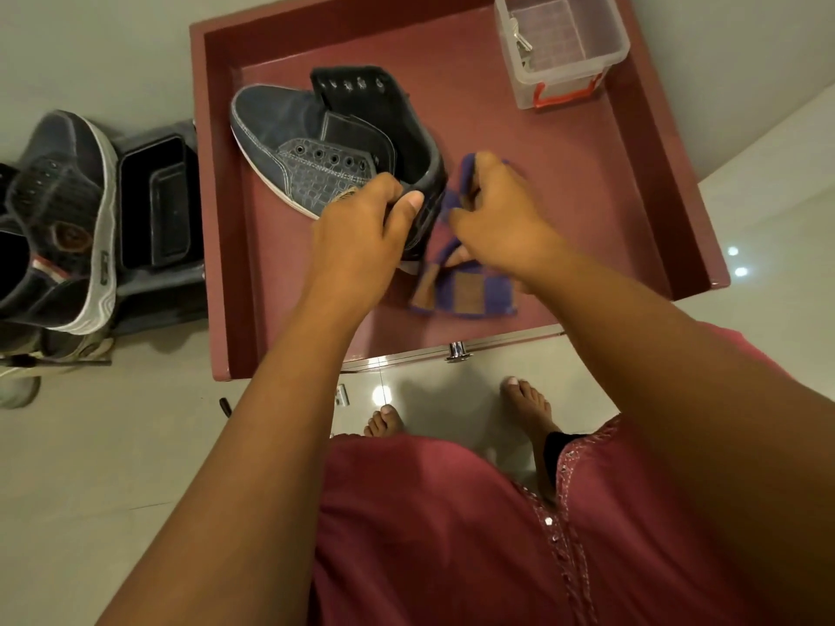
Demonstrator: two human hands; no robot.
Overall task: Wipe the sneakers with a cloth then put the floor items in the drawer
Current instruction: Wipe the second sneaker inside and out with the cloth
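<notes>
Grey sneaker (316, 146) lies on its side in open red drawer (226, 196). L hand (361, 219) grips its heel collar, fingers curled. R hand (501, 219) pinches checked cloth (461, 291) bunched vs. heel. Clear box (560, 52) at drawer's far corner.

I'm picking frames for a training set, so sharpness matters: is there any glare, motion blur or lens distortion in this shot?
Head view: small bright lamp reflections on the glossy pale floor tiles; the purple and brown checked cloth under the right hand is slightly motion-blurred; the grey lace-less sneaker held by the left hand stays sharp; the dark red drawer has edges bowed by the wide-angle lens.
</notes>
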